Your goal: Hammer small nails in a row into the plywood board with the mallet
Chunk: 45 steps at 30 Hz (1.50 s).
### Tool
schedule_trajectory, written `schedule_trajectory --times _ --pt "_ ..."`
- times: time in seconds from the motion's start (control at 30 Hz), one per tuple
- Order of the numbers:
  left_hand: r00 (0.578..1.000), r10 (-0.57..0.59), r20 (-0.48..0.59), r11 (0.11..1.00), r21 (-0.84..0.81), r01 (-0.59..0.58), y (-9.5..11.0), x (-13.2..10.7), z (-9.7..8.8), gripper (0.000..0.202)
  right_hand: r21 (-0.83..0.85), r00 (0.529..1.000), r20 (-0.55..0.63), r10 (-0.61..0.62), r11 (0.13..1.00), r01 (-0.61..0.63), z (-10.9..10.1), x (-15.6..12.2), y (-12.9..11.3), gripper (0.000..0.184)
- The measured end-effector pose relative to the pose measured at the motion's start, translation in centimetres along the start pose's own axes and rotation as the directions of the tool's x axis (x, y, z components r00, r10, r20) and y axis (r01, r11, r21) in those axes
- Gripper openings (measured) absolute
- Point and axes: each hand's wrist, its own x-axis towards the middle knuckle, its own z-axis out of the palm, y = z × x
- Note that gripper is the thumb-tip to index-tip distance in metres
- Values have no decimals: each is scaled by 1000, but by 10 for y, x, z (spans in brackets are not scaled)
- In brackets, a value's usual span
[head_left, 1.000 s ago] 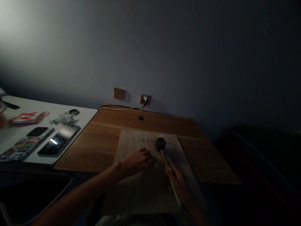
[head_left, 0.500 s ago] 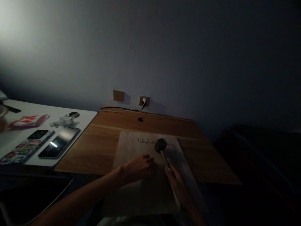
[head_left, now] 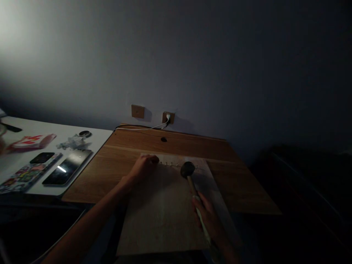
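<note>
My right hand [head_left: 207, 212] is wrapped around the pale handle of a mallet [head_left: 187, 169] with a dark, rounded head. The head rests over the upper right of a wooden board [head_left: 162, 209]. Along the board's far side stands a row of several small shiny nails [head_left: 171, 164], partly covered by the mallet head on the right. My left hand [head_left: 145, 165] is at the left end of this row, at the board's far left corner. Its fingers are pressed together and pointing down; whatever lies between them is too small and dark to make out.
The board lies on a brown wooden table [head_left: 104, 172] against the wall. To the left, a white table [head_left: 96, 137] carries a phone [head_left: 67, 168], a patterned phone case [head_left: 30, 172], a red-and-white packet [head_left: 33, 142] and crumpled plastic [head_left: 72, 142]. Cables run to a wall socket [head_left: 168, 117].
My left hand has moved from the middle of the board up and left to the left end of the nail row. My right hand and the mallet have stayed nearly still.
</note>
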Motion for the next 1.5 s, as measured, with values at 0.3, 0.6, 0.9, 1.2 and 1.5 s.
schedule_trajectory --times 0.3,0.6,0.9,1.2,1.5 --pt "994 -102 -45 994 -40 100 -16 -6 6 16 25 1000 1 0 1000 0 0 2 1 49" --pt "992 -110 -55 992 63 113 -7 -8 0 19 24 1000 11 -14 1000 13 1 -2 -4 42" --pt "1000 -28 -8 999 38 29 -5 -9 -2 22 45 1000 -18 2 999 -2 2 -3 -5 51" --pt "996 -84 -31 995 -60 82 -10 -8 4 37 29 964 215 -159 987 156 40 3 -38 33" --pt "985 -162 -55 982 -109 155 -12 -7 8 40 27 923 317 -220 975 223 87 23 -54 29"
